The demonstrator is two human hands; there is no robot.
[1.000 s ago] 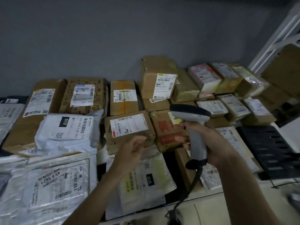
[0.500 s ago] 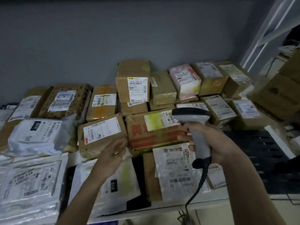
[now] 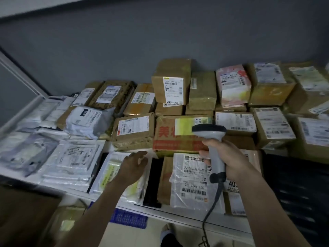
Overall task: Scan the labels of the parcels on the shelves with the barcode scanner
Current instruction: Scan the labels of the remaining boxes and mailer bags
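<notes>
My right hand (image 3: 229, 159) grips the handle of a grey corded barcode scanner (image 3: 212, 139). Its head points at the yellow-tinted label (image 3: 188, 125) of a brown box with red print (image 3: 170, 138). My left hand (image 3: 134, 166) hovers with loosely spread fingers over a flat white mailer bag (image 3: 114, 172), just below a brown box with a white label (image 3: 133, 130). Many labelled cardboard boxes and poly bags cover the white shelf (image 3: 178, 218).
A tall stacked box (image 3: 170, 82) and a pink-printed parcel (image 3: 233, 86) stand at the back against the grey wall. A black slotted panel (image 3: 293, 186) lies at the right. A white shelf post (image 3: 21, 77) rises at the left. The scanner's cable (image 3: 211, 207) hangs down past the shelf edge.
The view swung left and tilted. My left hand came off the labelled brown box and dropped over the white mailer bag. The scanner stays in my right hand, now over the red-print box's label.
</notes>
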